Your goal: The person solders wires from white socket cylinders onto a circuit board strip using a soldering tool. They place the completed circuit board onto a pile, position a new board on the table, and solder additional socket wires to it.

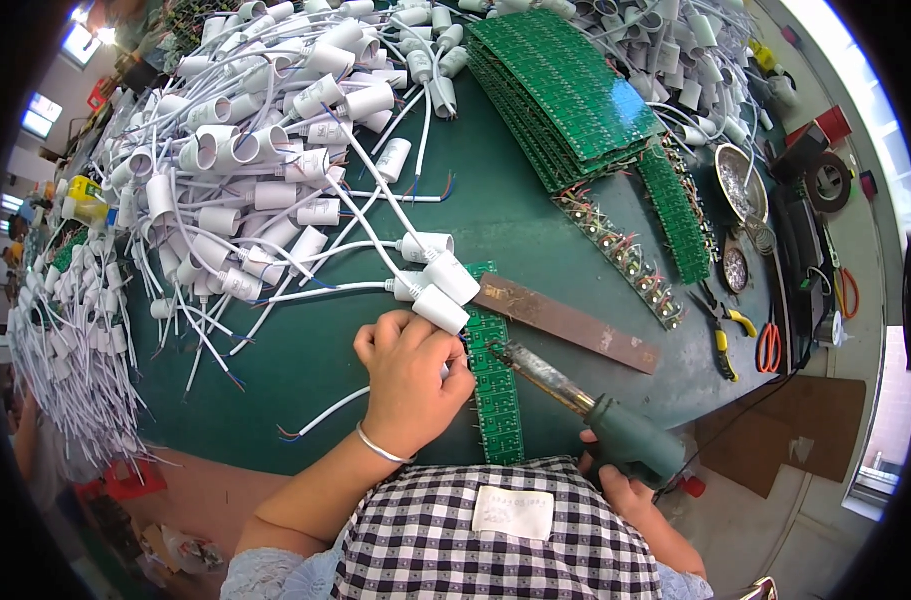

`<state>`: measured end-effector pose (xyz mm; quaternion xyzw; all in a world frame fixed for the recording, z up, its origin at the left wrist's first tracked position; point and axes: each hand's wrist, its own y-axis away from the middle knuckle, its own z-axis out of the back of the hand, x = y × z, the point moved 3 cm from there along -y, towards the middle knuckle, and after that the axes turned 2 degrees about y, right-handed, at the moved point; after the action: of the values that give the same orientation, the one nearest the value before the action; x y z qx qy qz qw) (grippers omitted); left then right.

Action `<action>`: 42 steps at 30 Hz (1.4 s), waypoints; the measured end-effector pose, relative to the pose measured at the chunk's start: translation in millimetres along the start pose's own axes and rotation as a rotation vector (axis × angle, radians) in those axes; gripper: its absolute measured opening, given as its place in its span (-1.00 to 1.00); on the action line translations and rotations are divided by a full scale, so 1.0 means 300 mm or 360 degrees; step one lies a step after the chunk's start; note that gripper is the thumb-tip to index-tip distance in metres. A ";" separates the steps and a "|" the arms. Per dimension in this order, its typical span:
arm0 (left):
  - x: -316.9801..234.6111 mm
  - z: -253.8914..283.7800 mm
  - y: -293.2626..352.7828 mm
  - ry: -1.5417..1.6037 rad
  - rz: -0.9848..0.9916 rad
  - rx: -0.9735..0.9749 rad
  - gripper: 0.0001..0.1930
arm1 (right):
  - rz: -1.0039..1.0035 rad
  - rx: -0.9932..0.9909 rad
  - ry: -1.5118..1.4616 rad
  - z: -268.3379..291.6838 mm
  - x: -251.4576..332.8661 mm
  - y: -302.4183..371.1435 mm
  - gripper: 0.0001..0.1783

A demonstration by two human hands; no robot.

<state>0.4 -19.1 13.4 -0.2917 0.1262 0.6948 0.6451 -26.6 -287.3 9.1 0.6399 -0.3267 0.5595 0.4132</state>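
My left hand [410, 375] is closed at the left edge of a narrow green circuit board strip [497, 405]. Its fingers curl around a white cylindrical housing, mostly hidden, whose cable [335, 412] trails out to the left with bare wire ends. My right hand [620, 485] grips a soldering iron [630, 440] by its dark green handle. The iron's tip is over the strip, close to my left fingertips; whether it touches is unclear. Several white cabled housings [441, 308] lie at the strip's far end, beside a brown flat bar [570, 322].
A large heap of white cabled housings [275, 190] covers the far left. Stacked green circuit boards [565, 90] stand at the back. On the right are yellow-handled pliers [723, 335], orange-handled scissors [768, 348], a bowl [740, 185] and a tape roll [828, 184].
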 end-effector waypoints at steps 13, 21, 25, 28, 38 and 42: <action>-0.004 0.008 0.014 0.0087 -0.0073 -0.0038 -0.90 | -0.0031 -0.0065 -0.0095 -0.004 -0.005 0.000 -0.45; 0.021 -0.011 0.033 0.0321 -0.0164 -0.0116 -0.82 | 0.0017 -0.0019 -0.0099 0.010 -0.023 0.011 -0.46; 0.011 -0.009 0.029 0.0209 -0.0197 -0.0086 -0.81 | 0.0033 0.0005 -0.0037 0.017 -0.037 0.023 -0.47; 0.008 -0.008 0.026 0.0198 -0.0204 -0.0081 -0.81 | -0.0024 0.0023 0.0001 0.015 -0.032 0.024 -0.49; 0.018 -0.004 0.017 0.0228 -0.0204 -0.0030 -0.84 | -0.0068 0.0061 0.0347 0.017 -0.023 0.016 -0.65; 0.020 0.001 0.015 0.0239 -0.0209 -0.0011 -0.84 | -0.0006 0.0074 0.0402 0.015 -0.019 0.007 -0.69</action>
<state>-4.1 -14.7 9.2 -0.3529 0.1523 0.6276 0.6770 -27.6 -292.5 3.8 0.5743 -0.2577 0.6424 0.4371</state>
